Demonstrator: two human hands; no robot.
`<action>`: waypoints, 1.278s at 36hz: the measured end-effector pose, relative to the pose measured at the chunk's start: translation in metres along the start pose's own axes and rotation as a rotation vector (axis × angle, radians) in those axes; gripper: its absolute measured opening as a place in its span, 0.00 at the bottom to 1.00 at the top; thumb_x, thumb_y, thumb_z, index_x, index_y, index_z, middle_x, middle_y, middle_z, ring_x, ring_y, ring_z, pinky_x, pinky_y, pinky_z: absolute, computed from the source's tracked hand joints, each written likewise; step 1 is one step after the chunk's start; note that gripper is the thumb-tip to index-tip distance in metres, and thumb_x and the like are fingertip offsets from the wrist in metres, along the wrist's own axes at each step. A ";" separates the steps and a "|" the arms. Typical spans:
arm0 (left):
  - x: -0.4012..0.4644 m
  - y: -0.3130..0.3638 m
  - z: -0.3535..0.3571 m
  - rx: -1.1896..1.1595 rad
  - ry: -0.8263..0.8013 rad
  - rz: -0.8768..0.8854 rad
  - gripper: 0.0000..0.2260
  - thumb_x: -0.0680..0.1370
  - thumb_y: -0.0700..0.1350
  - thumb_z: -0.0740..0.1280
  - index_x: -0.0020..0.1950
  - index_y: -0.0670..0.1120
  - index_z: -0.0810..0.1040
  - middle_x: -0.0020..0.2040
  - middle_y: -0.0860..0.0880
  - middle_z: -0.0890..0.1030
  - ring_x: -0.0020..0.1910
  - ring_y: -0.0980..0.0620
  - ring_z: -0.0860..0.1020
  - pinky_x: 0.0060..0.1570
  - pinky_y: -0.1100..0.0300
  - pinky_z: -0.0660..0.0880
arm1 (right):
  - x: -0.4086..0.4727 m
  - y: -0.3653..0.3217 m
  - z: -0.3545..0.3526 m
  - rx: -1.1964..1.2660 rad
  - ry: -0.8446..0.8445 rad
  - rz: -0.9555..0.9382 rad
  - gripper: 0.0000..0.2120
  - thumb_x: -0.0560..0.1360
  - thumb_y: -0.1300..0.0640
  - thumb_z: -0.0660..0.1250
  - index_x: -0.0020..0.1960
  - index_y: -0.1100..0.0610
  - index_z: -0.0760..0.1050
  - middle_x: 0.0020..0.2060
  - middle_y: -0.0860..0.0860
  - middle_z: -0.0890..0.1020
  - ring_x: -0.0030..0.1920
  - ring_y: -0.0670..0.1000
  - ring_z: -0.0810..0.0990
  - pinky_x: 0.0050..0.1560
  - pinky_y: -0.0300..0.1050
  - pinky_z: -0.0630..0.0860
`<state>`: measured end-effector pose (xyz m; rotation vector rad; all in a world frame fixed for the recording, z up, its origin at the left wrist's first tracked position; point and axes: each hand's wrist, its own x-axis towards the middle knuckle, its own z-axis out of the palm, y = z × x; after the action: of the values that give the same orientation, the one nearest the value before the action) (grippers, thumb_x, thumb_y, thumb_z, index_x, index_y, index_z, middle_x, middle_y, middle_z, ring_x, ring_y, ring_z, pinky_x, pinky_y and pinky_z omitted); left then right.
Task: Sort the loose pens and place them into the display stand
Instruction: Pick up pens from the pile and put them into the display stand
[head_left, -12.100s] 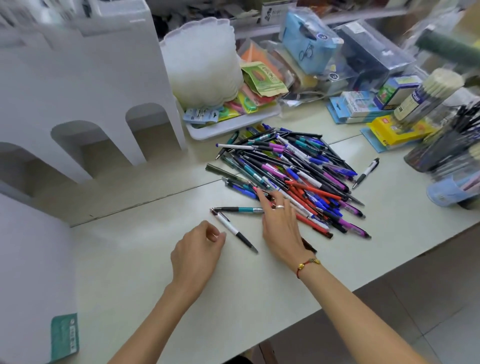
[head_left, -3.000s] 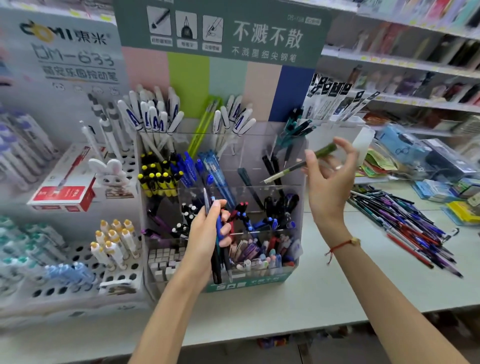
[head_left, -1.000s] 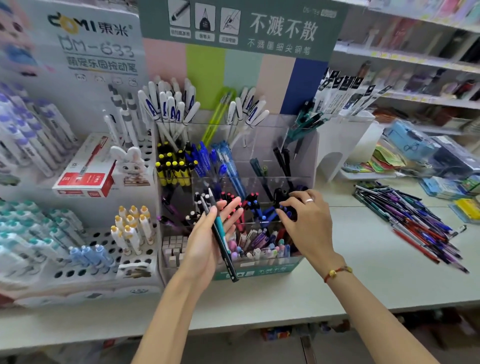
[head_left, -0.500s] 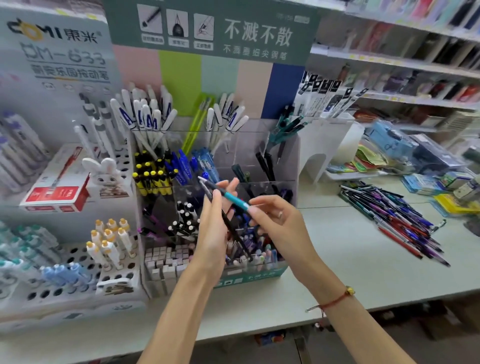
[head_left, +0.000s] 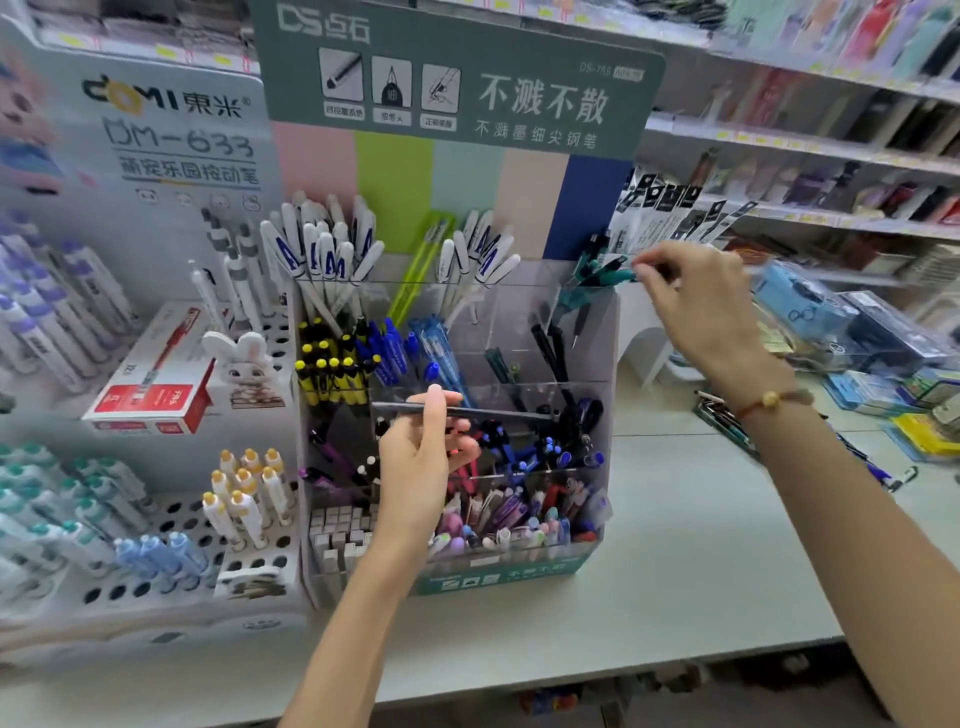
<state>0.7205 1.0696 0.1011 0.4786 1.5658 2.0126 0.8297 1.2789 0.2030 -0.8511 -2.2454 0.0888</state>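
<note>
Pens held in both hands at the clear display stand (head_left: 605, 364).

One dark slim pen (head_left: 498, 413) is held level by the left hand (head_left: 423, 457), pinched between thumb and fingers, in front of the stand's middle tier. One teal-barrelled pen (head_left: 610, 278) is pinched by the right hand (head_left: 696, 306) at the stand's top right compartment, among other teal pens. The stand is of transparent plastic, tiered, with green card base, standing on the pale bench (head_left: 701, 545). A loose pile of pens (head_left: 727, 415) lies on the bench at right, behind the right wrist, partly hidden; count unclear.
</note>
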 end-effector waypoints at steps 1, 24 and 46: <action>-0.001 0.001 0.003 -0.044 -0.018 -0.028 0.13 0.82 0.50 0.57 0.48 0.46 0.79 0.37 0.50 0.79 0.33 0.60 0.79 0.42 0.62 0.81 | 0.009 -0.004 0.006 0.005 -0.017 -0.011 0.10 0.77 0.56 0.67 0.56 0.58 0.80 0.47 0.55 0.84 0.47 0.55 0.81 0.55 0.52 0.77; -0.016 0.008 0.018 -0.345 -0.100 -0.267 0.12 0.80 0.54 0.60 0.51 0.50 0.79 0.43 0.55 0.84 0.42 0.59 0.80 0.39 0.64 0.75 | -0.107 -0.090 0.043 1.021 -0.129 0.289 0.06 0.80 0.59 0.62 0.53 0.54 0.78 0.35 0.47 0.81 0.37 0.45 0.80 0.40 0.37 0.77; 0.047 -0.017 0.006 1.528 -0.178 0.765 0.25 0.75 0.47 0.69 0.71 0.46 0.70 0.75 0.48 0.65 0.73 0.47 0.65 0.73 0.44 0.45 | -0.080 -0.003 0.074 -0.158 -0.206 0.038 0.18 0.81 0.55 0.59 0.69 0.58 0.67 0.53 0.58 0.79 0.54 0.60 0.77 0.47 0.52 0.74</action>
<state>0.6908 1.1061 0.0838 1.9233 2.7892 0.6042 0.8214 1.2415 0.1015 -1.0089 -2.4543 0.0172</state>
